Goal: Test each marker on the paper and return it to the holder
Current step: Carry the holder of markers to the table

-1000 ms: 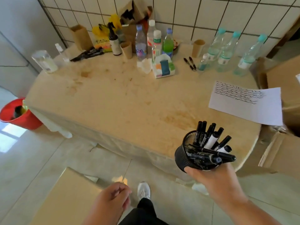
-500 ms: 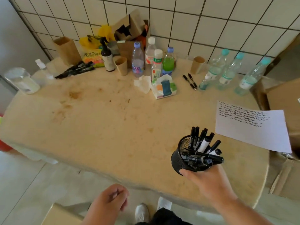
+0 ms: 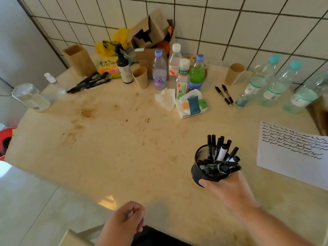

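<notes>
My right hand grips a black mesh holder from below and holds it tilted above the beige table. Several black markers stick out of the holder, some lying across its rim. To the right lies a white paper with rows of black wavy test lines. My left hand hangs at the table's near edge, fingers curled loosely, nothing in it. More black markers lie in a pile at the back left, and two pens lie at the back right.
Along the tiled wall stand several bottles, paper cups, a cardboard box, a tissue pack and a crumpled tissue. A glass jar sits at the left edge. A red bucket is on the floor.
I have stepped closer, so the table fills more of the view. My right hand has carried the holder forward over the table. My left hand stays curled by the near edge.
</notes>
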